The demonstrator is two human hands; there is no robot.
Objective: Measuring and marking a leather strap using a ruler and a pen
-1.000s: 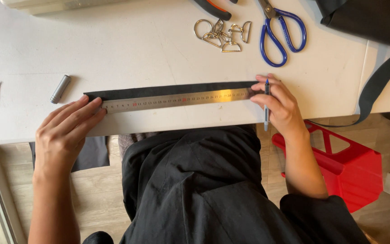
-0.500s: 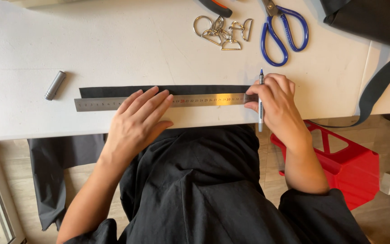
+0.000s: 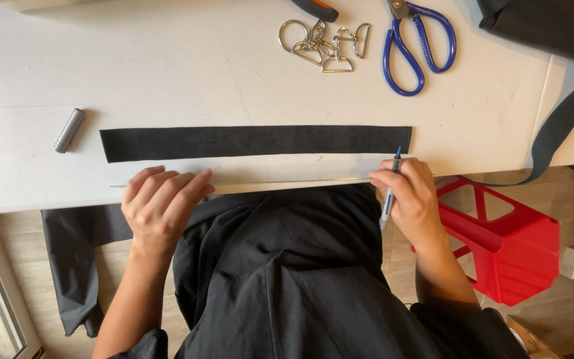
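Marking work on a black fabric strip (image 3: 254, 141) looks to be the step in hand, judged from the pen and the straightedge at the tabletop (image 3: 134, 60) edge. A blue pen (image 3: 390, 189) is gripped in the right hand (image 3: 410, 199), its tip pointing up towards the strip's right end. A thin metal ruler (image 3: 280, 181), seen almost edge-on, is pinched by the fingers of the left hand (image 3: 162, 203) at the near edge, just below the strip and apart from it. A next move would probably call for the ruler to be laid flat and lined up against the strip. Farther back, blue-handled scissors (image 3: 420, 43) and metal rings and clasps (image 3: 323, 46) are seen; a small grey cylinder (image 3: 69, 130) lies to the left.
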